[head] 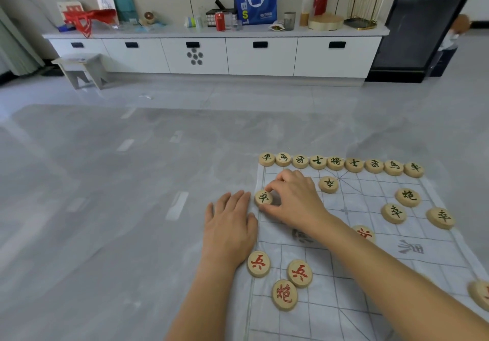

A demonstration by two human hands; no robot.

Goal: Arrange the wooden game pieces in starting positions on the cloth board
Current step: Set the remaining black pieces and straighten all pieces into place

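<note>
Handling: piece (263, 197) is judged light, hard and stiff. Its smooth faces are expected to slide readily on cloth, and breakage is judged unlikely.
Hold: rim is judged best pinched from opposite sides, with the lettered face left uncovered.
Surface: board (370, 197) is judged thin and soft, liable to wrinkle or shift if a disc is dragged.
Look: pale round wooden disc, with a green character cut into the top.
Position: piece is found at the board's left edge, nearer the person than the back row (336, 163) of nine green discs. Red pieces (299, 273) are noted nearer the person.
Grip: rim is pinched between thumb and fingertips of the right hand (296, 200).
Support: left hand (227, 227) is laid flat, fingers straight, nothing held, just beside the piece.
</note>
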